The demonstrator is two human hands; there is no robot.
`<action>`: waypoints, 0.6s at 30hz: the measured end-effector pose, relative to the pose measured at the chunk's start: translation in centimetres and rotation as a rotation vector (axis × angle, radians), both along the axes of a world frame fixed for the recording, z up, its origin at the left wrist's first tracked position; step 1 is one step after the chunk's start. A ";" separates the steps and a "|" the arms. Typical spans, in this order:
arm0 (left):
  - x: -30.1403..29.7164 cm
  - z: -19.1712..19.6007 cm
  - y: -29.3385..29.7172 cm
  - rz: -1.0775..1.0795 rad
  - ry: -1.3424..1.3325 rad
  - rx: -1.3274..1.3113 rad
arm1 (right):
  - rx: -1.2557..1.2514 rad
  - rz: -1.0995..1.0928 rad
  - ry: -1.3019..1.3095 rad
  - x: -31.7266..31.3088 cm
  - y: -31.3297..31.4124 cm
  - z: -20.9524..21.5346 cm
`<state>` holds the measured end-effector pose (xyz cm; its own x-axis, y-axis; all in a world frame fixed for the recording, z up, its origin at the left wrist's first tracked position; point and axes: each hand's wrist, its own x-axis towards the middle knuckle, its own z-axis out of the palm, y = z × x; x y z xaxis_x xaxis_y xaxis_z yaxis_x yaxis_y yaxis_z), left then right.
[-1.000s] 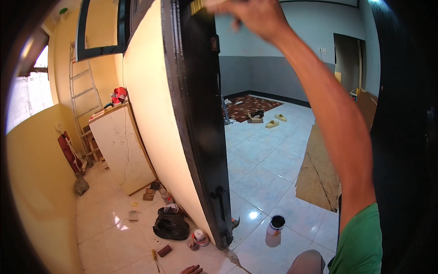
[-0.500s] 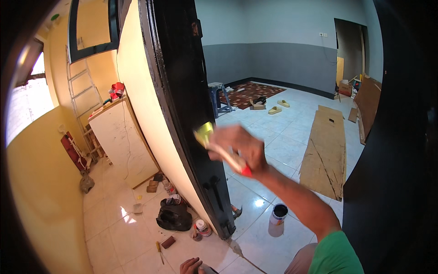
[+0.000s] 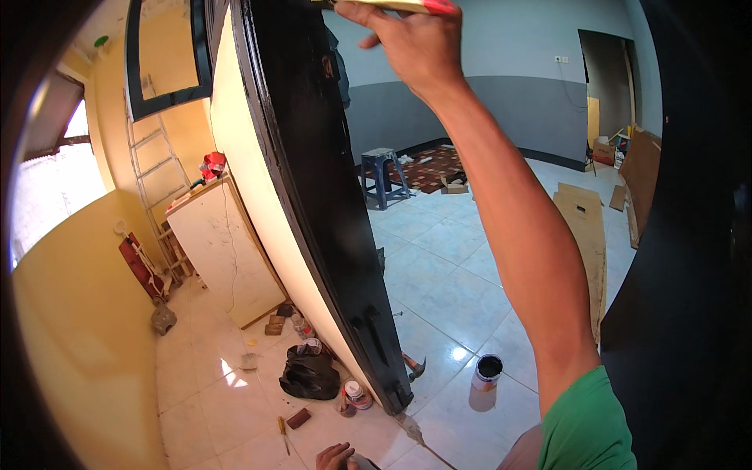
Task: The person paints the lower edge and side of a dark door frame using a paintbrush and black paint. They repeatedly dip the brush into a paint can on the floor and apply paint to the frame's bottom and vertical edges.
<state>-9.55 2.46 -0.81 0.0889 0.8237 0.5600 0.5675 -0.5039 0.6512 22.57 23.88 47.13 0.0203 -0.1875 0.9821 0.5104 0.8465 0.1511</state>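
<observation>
At the top edge, my right hand [image 3: 419, 47] grips a paintbrush [image 3: 392, 4] with a pale handle and a red end. The bristle tip lies close to the upper part of the black door frame [image 3: 301, 157], partly cut off by the picture edge. Whether the bristles touch the wood cannot be made out. Low in the view, my left hand [image 3: 337, 456] seems to rest on my leg, fingers loosely laid out, with nothing seen in it. An open can of black paint [image 3: 487, 374] stands on the tiles beneath my right arm.
A hammer [image 3: 415, 366] lies at the frame's foot. Left of it are a jar [image 3: 357, 394], a black plastic bag [image 3: 309, 374], a sanding block [image 3: 298, 418] and a screwdriver [image 3: 283, 432]. Beyond stand a blue stool [image 3: 381, 168] and a cardboard sheet [image 3: 581, 227]. A dark door panel [image 3: 674, 313] borders the right.
My right hand has risen with the paintbrush from the middle of the door frame to the top of the view. My left hand stays low in about the same place.
</observation>
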 end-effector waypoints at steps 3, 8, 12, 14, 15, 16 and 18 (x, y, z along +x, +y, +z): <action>-0.3 -0.3 0.2 0.023 -0.014 -0.024 | -0.055 -0.008 -0.001 -1.6 0.5 -1.8; -1.5 -0.3 -0.2 0.028 -0.062 -0.046 | -0.101 -0.079 -0.399 -0.5 -0.8 -21.4; -1.3 -1.0 0.4 -0.011 -0.083 -0.017 | -0.632 0.121 -0.614 0.7 -5.3 -24.4; -1.4 -1.1 0.4 -0.006 -0.152 -0.059 | -0.705 0.205 -0.687 0.2 -2.9 -19.9; -1.5 -1.1 0.3 0.001 -0.133 -0.047 | -0.643 0.089 -0.667 -0.4 -1.6 -16.5; -1.4 -1.1 0.5 -0.012 -0.122 -0.035 | -0.587 -0.046 -0.647 -0.8 -0.9 -12.2; -1.6 -1.2 0.7 -0.009 -0.089 -0.002 | -0.511 -0.105 -0.549 -2.3 -1.2 -3.6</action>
